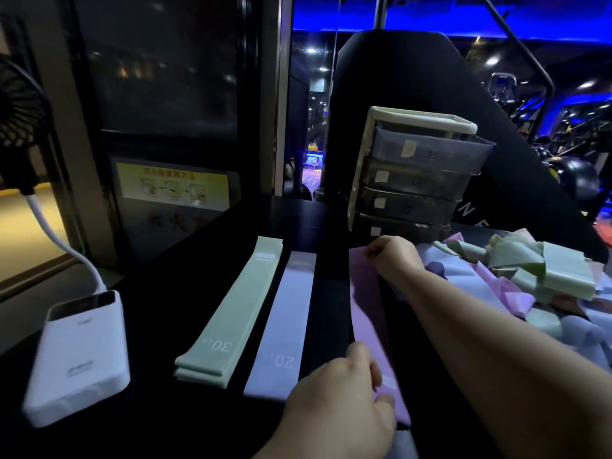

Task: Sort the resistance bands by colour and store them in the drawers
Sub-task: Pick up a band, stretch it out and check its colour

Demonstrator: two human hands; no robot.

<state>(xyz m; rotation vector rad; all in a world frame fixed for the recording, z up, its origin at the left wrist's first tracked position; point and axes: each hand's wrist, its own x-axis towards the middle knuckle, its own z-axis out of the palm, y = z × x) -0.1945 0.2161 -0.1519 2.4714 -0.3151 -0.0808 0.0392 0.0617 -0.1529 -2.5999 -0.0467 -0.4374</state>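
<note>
Three lots of bands lie lengthwise on the black table (pixel 159 309): a stack of mint green bands (pixel 231 313) marked 30, a pale lilac band (pixel 286 323) marked 20, and a pink band (pixel 367 313). My left hand (pixel 344 392) pinches the near end of the pink band. My right hand (pixel 394 253) grips its far end with curled fingers, my forearm crossing over it. A heap of unsorted green, pink and lilac bands (pixel 530 279) lies at the right. The small drawer unit (pixel 417 173), with dark drawers pushed in, stands behind it.
A white power bank (pixel 79 352) lies at the table's left with a white cable (pixel 66 246) running up to a black fan (pixel 20 117). A black chair back (pixel 430 77) rises behind the drawers. A yellow notice (pixel 172 187) hangs on the wall.
</note>
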